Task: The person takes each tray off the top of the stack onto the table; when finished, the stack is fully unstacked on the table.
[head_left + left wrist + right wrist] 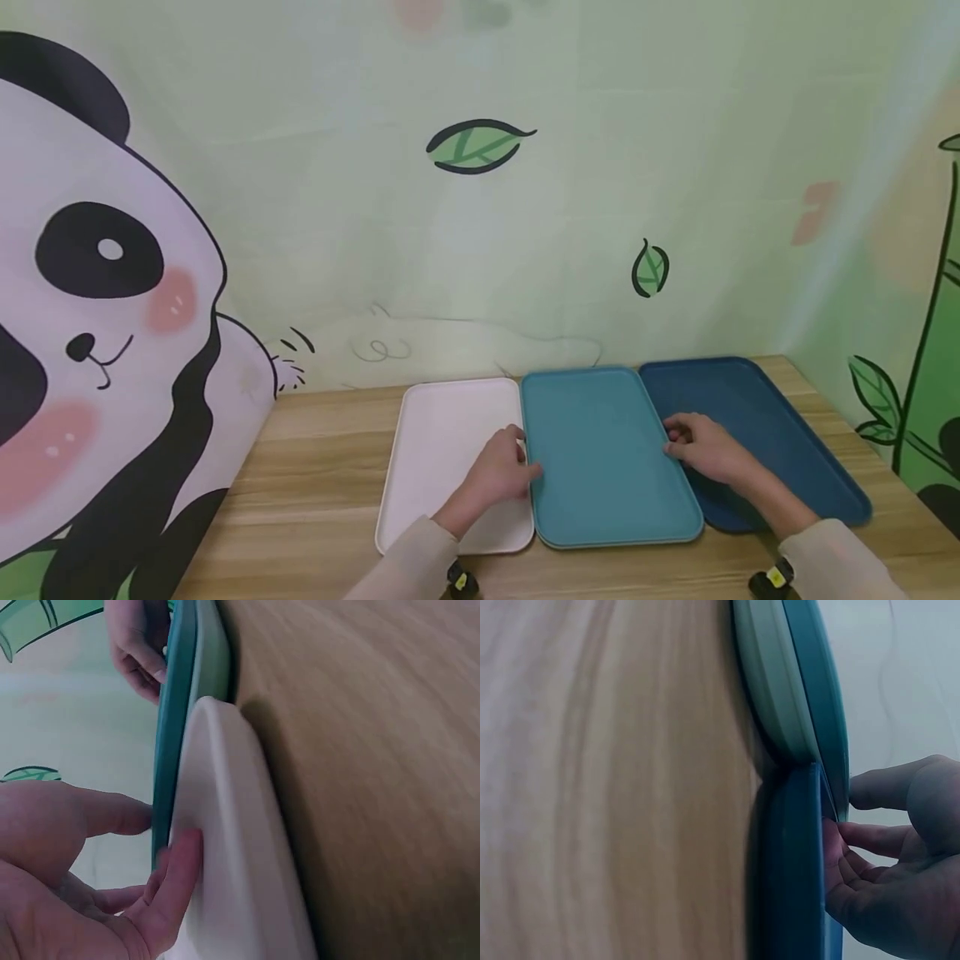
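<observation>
A teal tray [607, 458] lies in the middle of a row of trays. Under it, both wrist views show a pale green tray [769, 682], hidden from above in the head view. My left hand [497, 468] pinches the teal tray's left rim, its fingers reaching down over the white tray [438, 437]. On the opposite side, my right hand [708, 450] pinches the right rim between thumb and fingers, above the dark blue tray [757, 442]. In the right wrist view the fingertips [831, 840] sit between the teal rim and the blue tray.
All the trays rest on a wood-grain table [315, 483]. Behind it hangs a pale green backdrop [300, 208] printed with a panda [172, 158] and leaves. Black wrist devices [462, 581] show below both sleeves.
</observation>
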The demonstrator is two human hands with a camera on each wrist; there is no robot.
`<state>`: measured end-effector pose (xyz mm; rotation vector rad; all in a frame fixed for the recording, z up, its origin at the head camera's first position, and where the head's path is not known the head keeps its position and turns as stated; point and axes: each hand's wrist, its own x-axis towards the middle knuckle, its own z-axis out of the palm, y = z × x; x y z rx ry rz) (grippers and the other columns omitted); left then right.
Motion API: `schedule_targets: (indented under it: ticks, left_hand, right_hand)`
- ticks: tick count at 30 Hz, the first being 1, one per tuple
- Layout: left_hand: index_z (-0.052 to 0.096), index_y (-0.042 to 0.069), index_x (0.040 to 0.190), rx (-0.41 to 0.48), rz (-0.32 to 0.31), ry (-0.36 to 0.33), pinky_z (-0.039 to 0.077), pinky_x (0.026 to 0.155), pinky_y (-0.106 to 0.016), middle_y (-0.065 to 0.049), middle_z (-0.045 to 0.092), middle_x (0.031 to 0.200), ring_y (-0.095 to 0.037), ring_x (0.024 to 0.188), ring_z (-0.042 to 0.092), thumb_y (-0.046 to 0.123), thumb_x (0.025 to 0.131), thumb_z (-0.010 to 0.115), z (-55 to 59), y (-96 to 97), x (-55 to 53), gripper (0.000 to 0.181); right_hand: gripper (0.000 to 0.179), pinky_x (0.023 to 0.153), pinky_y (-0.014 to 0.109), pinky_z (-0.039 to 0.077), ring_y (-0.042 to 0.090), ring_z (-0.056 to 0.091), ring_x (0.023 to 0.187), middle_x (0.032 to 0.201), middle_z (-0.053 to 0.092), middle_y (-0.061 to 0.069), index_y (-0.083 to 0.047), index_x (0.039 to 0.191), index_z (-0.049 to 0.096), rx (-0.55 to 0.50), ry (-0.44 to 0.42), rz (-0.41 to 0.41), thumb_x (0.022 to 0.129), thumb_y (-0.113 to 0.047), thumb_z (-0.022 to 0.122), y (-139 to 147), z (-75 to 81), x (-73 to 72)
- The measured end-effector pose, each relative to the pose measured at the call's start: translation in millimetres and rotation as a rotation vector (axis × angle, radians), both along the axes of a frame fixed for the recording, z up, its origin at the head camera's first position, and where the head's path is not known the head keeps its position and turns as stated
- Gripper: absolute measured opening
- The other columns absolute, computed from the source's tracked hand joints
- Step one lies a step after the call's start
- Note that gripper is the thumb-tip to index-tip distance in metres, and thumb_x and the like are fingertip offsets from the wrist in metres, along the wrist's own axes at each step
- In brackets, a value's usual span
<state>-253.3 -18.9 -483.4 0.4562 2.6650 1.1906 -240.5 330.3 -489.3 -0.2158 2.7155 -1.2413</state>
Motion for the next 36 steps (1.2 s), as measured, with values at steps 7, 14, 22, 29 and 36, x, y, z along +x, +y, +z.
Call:
schedule_targets:
  ticks: [7, 14, 22, 29, 36]
  left_hand:
    - [0.051, -0.006, 0.132, -0.055, -0.003, 0.037, 0.050, 0.058, -0.031, -0.005, 0.062, 0.084, -0.016, 0.067, 0.060, 0.011, 0.091, 0.081, -6.6, 3.4, -4.6, 0.054]
    - [0.050, -0.003, 0.129, -0.083, 0.016, 0.021, 0.050, 0.061, -0.032, -0.004, 0.063, 0.085, -0.017, 0.069, 0.059, 0.008, 0.090, 0.079, -4.2, 6.8, -7.8, 0.050]
    - [0.053, -0.003, 0.118, -0.040, 0.037, -0.032, 0.050, 0.061, -0.031, -0.006, 0.062, 0.086, -0.018, 0.069, 0.061, 0.009, 0.090, 0.074, -6.5, 0.7, -13.5, 0.036]
    - [0.059, -0.002, 0.116, 0.126, 0.051, -0.094, 0.059, 0.060, -0.031, -0.007, 0.065, 0.089, -0.019, 0.067, 0.069, 0.007, 0.092, 0.070, -4.0, -8.1, -17.8, 0.028]
    - [0.060, -0.009, 0.130, 0.348, 0.070, -0.162, 0.065, 0.068, -0.037, -0.014, 0.063, 0.105, -0.023, 0.082, 0.071, 0.002, 0.092, 0.072, 3.2, -16.3, -17.4, 0.041]
  right_hand:
    - [0.050, 0.080, 0.041, 0.057, 0.035, 0.060, 0.107, 0.121, 0.060, 0.027, 0.021, 0.141, 0.048, 0.011, 0.015, -0.001, 0.103, -0.007, 0.064, 0.6, 1.9, -1.8]
    - [0.050, 0.080, 0.041, 0.057, 0.034, 0.061, 0.106, 0.120, 0.062, 0.026, 0.021, 0.140, 0.049, 0.034, 0.023, -0.009, 0.104, -0.010, 0.065, 3.6, 1.0, -4.4]
    - [0.054, 0.078, 0.040, 0.060, 0.028, 0.067, 0.101, 0.118, 0.065, 0.023, 0.020, 0.142, 0.049, 0.005, -0.020, -0.031, 0.109, -0.021, 0.061, 0.2, 1.2, -3.5]
    - [0.051, 0.078, 0.041, 0.061, 0.029, 0.067, 0.102, 0.116, 0.066, 0.021, 0.020, 0.140, 0.050, 0.005, -0.026, -0.040, 0.109, -0.020, 0.059, -1.6, 1.4, -4.3]
    - [0.044, 0.079, 0.041, 0.060, 0.031, 0.065, 0.105, 0.115, 0.066, 0.021, 0.020, 0.139, 0.050, -0.019, -0.018, -0.033, 0.106, -0.009, 0.056, -1.5, 1.0, -2.9]
